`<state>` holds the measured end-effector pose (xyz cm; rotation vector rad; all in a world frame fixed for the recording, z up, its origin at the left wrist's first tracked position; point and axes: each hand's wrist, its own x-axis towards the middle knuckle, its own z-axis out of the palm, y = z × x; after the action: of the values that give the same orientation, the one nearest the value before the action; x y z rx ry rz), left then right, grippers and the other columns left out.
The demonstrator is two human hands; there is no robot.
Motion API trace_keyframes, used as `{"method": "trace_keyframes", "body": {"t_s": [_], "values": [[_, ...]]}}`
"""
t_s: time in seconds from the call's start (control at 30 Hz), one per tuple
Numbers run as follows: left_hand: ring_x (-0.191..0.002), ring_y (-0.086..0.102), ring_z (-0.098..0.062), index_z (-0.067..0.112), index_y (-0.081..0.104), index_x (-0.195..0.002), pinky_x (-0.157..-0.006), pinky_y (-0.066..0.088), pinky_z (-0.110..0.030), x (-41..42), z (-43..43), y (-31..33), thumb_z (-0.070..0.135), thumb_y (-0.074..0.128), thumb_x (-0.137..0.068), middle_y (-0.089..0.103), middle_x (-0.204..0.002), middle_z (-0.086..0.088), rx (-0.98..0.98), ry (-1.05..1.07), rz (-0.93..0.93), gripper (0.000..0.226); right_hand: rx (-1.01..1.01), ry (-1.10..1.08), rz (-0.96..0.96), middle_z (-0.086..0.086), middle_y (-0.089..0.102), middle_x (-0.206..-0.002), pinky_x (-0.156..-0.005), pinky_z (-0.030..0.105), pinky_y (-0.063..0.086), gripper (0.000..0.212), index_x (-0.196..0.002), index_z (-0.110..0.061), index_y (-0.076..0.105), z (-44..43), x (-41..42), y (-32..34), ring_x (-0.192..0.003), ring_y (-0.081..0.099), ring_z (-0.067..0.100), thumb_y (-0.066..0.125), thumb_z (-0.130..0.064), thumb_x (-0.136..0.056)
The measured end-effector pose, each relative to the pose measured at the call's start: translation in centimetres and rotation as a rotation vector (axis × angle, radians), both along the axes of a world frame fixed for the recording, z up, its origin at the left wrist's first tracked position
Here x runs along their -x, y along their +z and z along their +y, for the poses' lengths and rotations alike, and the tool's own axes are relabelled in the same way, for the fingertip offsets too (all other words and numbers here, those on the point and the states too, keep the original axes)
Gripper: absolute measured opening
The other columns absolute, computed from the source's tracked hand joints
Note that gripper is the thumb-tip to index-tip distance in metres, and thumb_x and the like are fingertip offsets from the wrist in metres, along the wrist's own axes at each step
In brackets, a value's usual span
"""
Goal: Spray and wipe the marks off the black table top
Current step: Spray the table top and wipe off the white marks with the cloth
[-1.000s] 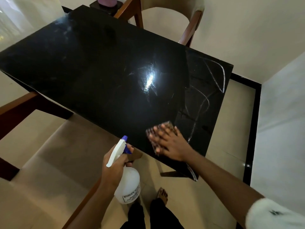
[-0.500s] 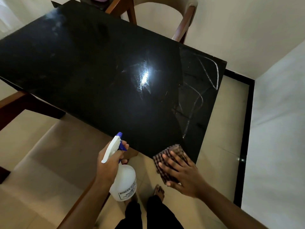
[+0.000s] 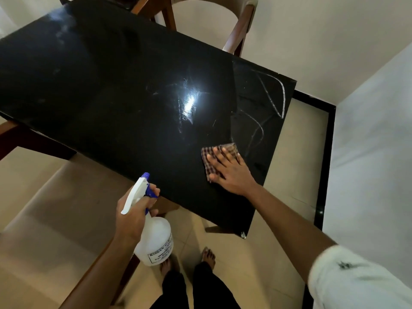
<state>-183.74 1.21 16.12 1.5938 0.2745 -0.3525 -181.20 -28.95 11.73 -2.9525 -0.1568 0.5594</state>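
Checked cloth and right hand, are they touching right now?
Touching. Head view shows the right hand flat on the checked cloth, pressing it onto the black table top.

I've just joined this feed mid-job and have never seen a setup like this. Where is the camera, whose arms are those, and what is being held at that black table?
There is no machine here. A person is working with bare hands, and the one camera sits on their head, looking forward and down, so both arms enter from the bottom of the picture. The left hand grips a white spray bottle with a blue nozzle, held off the table's near edge, above the floor. The right hand lies flat with its fingers straight, pressing a checked cloth onto the black table top near its right end. Just beyond the cloth, white curved marks show on that end. A wooden chair stands at the far side, and the person's bare feet show below.
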Motion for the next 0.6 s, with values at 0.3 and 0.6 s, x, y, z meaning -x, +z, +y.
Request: {"method": "trace_keyframes", "body": {"t_s": [0.3, 0.6], "values": [[-0.098, 0.064, -0.026, 0.017, 0.065, -0.103, -0.070, 0.053, -0.035, -0.7, -1.3, 0.2, -0.012, 0.053, -0.084, 0.068, -0.102, -0.008, -0.024, 0.016, -0.006, 0.037, -0.059, 0.068, -0.047, -0.004, 0.005, -0.162, -0.111, 0.043, 0.010, 0.061, -0.154, -0.033, 0.010, 0.8, 18.4, -1.9, -0.148, -0.001, 0.019, 0.020, -0.059, -0.100], [-0.102, 0.063, -0.027, 0.004, 0.062, -0.112, -0.068, 0.052, -0.034, -0.9, -2.7, 0.8, -0.015, 0.049, -0.083, 0.067, -0.103, -0.011, -0.040, 0.050, -0.043, 0.037, -0.048, -0.073, -0.020, -0.017, -0.029, -0.152, -0.116, 0.045, -0.012, 0.063, -0.146, -0.047, -0.016, -1.8, 3.9, -0.6, -0.142, -0.025, 0.011, -0.003, -0.069, -0.088]]}}
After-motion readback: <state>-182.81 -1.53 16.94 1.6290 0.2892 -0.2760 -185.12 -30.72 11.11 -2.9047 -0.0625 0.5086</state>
